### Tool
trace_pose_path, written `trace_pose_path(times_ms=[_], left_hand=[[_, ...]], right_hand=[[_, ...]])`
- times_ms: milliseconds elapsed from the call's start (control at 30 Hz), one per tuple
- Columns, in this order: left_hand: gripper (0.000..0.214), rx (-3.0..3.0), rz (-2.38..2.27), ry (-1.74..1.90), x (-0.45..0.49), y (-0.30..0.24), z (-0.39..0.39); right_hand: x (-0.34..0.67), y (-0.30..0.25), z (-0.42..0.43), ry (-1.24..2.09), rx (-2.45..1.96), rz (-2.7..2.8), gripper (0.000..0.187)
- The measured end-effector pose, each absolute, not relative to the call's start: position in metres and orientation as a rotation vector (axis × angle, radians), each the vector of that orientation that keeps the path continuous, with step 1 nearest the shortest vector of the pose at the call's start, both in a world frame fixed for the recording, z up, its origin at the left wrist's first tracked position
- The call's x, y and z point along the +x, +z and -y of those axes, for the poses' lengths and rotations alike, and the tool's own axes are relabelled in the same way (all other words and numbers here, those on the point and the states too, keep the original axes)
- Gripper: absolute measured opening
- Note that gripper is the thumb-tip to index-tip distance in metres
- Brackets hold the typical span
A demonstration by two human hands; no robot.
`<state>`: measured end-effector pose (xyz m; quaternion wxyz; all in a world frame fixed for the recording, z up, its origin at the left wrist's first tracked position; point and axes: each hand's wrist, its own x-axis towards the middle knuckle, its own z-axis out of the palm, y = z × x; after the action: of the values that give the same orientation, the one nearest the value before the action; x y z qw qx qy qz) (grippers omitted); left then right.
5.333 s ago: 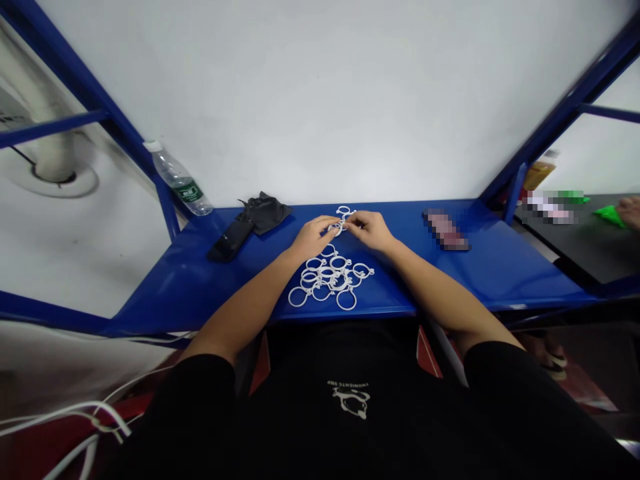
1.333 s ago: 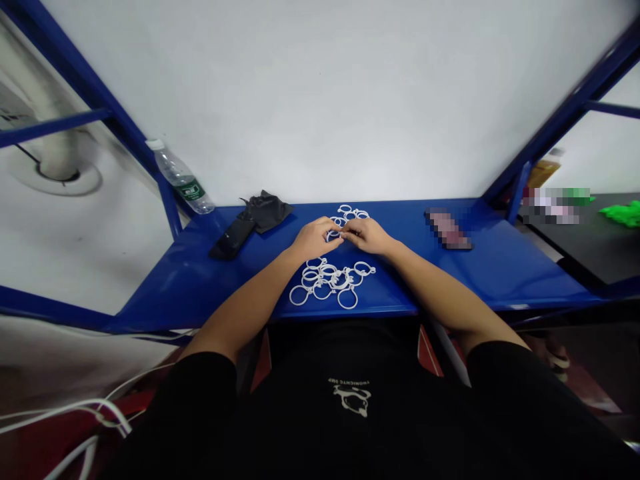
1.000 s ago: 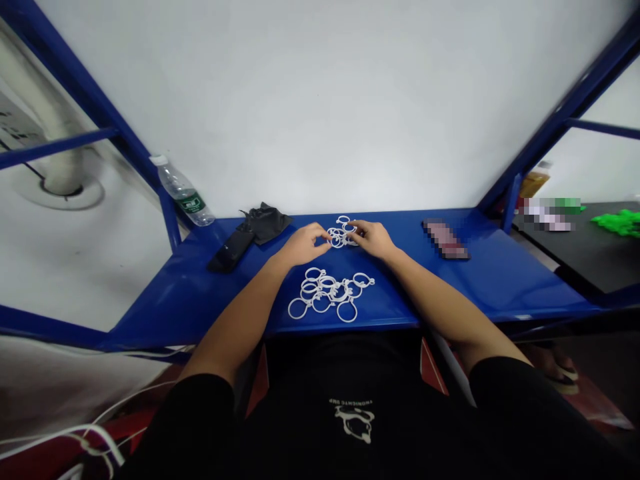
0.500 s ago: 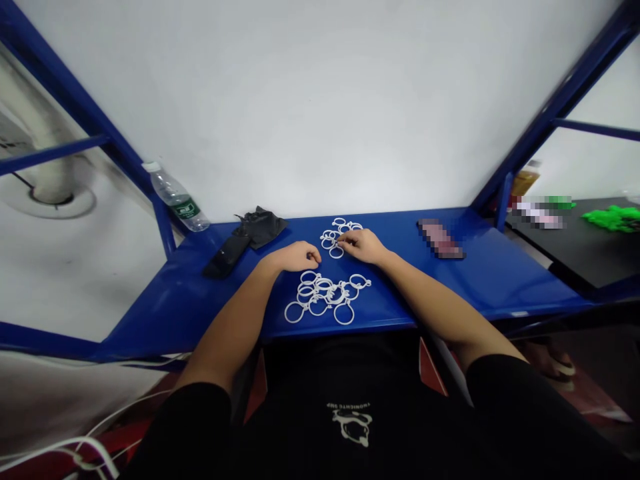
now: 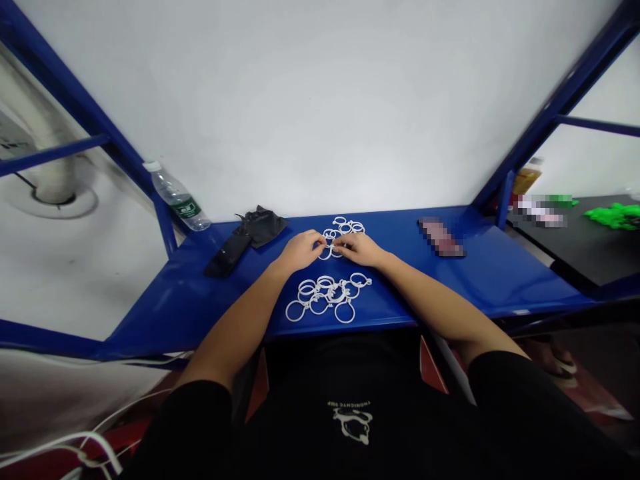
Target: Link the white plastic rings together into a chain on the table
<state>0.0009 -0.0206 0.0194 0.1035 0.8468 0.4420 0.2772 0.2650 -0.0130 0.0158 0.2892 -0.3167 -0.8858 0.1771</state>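
Two groups of white rings lie on the blue shelf [image 5: 475, 273]: a near pile [image 5: 324, 295] by the front edge, between the forearms, and a far cluster [image 5: 347, 227] close to the wall. Keeping them apart likely separates one lot from the other, with both in easy reach. Both hands meet in the gap between the groups. Left hand [image 5: 299, 251]: fingers curled, thumb and forefinger closed in a pinch on one ring [image 5: 329, 252]. Right hand [image 5: 363, 248]: same curl, fingertips nipping the ring's other side, knuckles up. The ring sits low, just above or on the shelf; I cannot tell which. A two-sided grip like this suits a small, springy hoop that would twist out of a single pinch. The ring touches or nearly touches the far cluster's front edge and is clear of the near pile. Off to the left, well apart: a black phone [image 5: 224, 253], a crumpled black cloth [image 5: 263, 220], and a bottle [image 5: 177, 199] leaning at the frame post. A blurred object [image 5: 441, 237] lies to the right. Green pieces [image 5: 616, 215] sit on the next table.
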Motion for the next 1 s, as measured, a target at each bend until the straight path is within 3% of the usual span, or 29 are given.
trace_pose_path(times_ms=[367,733,867,1000], left_hand=[[0.011,2.571,-1.031,0.981,0.014,0.014,0.026],[0.018,2.650,-1.232,1.117,0.016,0.012,0.023],[0.033,2.512,-1.444,1.108,0.014,0.015,0.022],[0.021,2.470,-1.382,0.892,0.011,0.018,0.023]], right_hand=[[0.265,0.012,0.014,0.364,-0.727,2.390,0.021],[0.271,0.032,0.010,0.301,-0.962,2.323,0.016],[0.295,0.057,0.010,0.596,-1.031,2.391,0.017],[0.303,0.059,0.011,1.025,-0.959,2.638,0.019]])
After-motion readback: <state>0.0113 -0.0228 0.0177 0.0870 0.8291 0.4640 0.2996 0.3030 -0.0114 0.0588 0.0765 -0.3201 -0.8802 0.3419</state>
